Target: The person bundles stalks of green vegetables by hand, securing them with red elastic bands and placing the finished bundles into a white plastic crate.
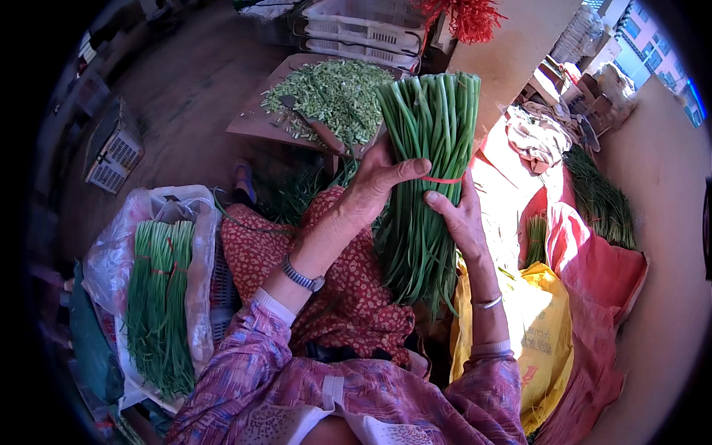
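A thick bundle of green garlic chives (431, 128) stands between my two hands, cut ends up and leaf tips hanging down over my lap. A red tie (443, 180) circles it near the middle. My left hand (386, 172) grips the bundle from the left, thumb across its front just above the tie. On the right side, my right hand (461, 214) holds it slightly lower, with the thumb on the leaves under the tie. Beyond the bundle, a low board (253, 119) carries a heap of chopped stem pieces (345, 89) and a knife (320, 129).
At left, a plastic-lined white crate (181, 192) holds several tied chive bundles (161, 300). A yellow sack (542, 334) and red sheeting (592, 267) lie at right, with more chives (601, 200) by the wall. Stacked white crates (364, 33) and red ties (464, 19) are ahead.
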A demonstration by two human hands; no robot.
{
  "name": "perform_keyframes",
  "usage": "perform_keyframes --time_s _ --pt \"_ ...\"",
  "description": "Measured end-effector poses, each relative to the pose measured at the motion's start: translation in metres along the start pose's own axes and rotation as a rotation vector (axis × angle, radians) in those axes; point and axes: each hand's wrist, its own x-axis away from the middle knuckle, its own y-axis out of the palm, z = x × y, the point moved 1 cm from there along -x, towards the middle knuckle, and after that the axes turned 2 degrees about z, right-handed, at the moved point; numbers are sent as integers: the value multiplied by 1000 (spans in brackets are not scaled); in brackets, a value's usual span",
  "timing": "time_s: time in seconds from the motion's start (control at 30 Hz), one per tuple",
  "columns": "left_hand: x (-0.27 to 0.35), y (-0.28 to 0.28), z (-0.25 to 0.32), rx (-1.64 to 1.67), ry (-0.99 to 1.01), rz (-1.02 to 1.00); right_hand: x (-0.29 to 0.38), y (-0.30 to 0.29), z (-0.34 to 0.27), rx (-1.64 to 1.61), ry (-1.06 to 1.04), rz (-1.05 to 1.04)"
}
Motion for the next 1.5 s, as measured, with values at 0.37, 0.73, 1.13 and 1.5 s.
perform_keyframes --time_s 0.37,0.73,1.13,1.5 --pt "72 -51 -48 -550 -70 -197 -38 43 -74 -9 -195 -61" --pt "155 -99 152 -470 -294 -10 -118 108 -137 -128 -596 -143" --pt "161 -148 124 239 -68 656 -8 202 0 678 -1024 -526" --pt "196 -144 119 -179 59 670 1 258 24 -600 178 -595"
